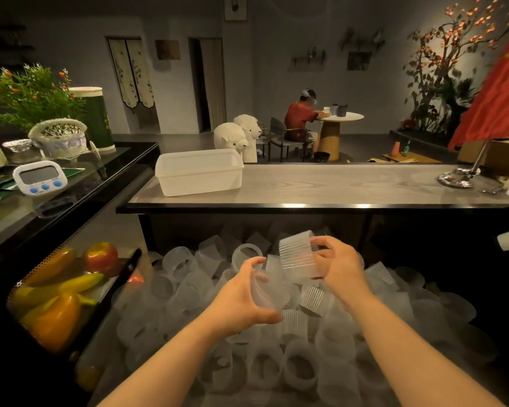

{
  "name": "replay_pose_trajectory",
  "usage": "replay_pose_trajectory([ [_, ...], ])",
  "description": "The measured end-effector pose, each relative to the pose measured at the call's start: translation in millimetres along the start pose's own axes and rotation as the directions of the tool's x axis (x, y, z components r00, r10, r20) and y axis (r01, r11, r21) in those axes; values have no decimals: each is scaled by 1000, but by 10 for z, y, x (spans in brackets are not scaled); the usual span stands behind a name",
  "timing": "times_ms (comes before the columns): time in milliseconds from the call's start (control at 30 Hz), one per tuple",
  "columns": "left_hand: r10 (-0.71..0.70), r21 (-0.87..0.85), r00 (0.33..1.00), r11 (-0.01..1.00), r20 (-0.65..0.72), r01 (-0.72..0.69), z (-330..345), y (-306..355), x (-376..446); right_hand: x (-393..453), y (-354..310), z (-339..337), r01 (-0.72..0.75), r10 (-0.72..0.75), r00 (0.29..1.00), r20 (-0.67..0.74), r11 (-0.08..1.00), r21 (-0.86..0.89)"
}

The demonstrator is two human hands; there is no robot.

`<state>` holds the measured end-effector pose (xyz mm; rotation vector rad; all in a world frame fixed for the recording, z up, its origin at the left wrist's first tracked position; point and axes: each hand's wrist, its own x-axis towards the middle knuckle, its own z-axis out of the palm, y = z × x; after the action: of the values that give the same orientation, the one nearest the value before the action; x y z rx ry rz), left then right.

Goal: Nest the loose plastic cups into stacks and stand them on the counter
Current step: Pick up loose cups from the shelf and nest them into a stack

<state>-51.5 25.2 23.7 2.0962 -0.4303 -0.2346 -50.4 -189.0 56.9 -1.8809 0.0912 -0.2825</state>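
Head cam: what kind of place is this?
Likely a cafe or drinks shop, seen from behind the service counter: a heap of loose plastic cups below it, and a round table with chairs beyond.

Two hands, the left hand (241, 301) and the right hand (340, 267), each held one ribbed plastic cup: left cup (266, 292), right cup (297, 257). Dozens of loose cups (300, 368), too many to count, lay below. One white tub (199, 171) and one timer (40, 177) stood above.

two bare forearms, no sleeves, left hand (241, 301), right hand (340, 268)
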Motion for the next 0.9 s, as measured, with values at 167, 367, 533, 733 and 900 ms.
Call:
replay_pose_trajectory([
  [167,90,-18,996,996,7,-90,24,100,-42,-22,-96,126,-82,136,947,292,979,-189],
  [367,92,-5,995,996,37,-92,-36,107,-91,-23,-110,137,-63,186,925,332,936,-347],
  [533,112,79,993,990,24,-114,-11,207,-100,-68,-96,250,55,152,903,402,887,-459],
  [733,28,188,999,982,-37,-20,-9,209,-100,43,143,-183,-39,139,977,159,858,-512],
  [900,1,207,996,978,-84,17,62,236,-71,-177,452,-257,142,295,911,289,432,-891],
])
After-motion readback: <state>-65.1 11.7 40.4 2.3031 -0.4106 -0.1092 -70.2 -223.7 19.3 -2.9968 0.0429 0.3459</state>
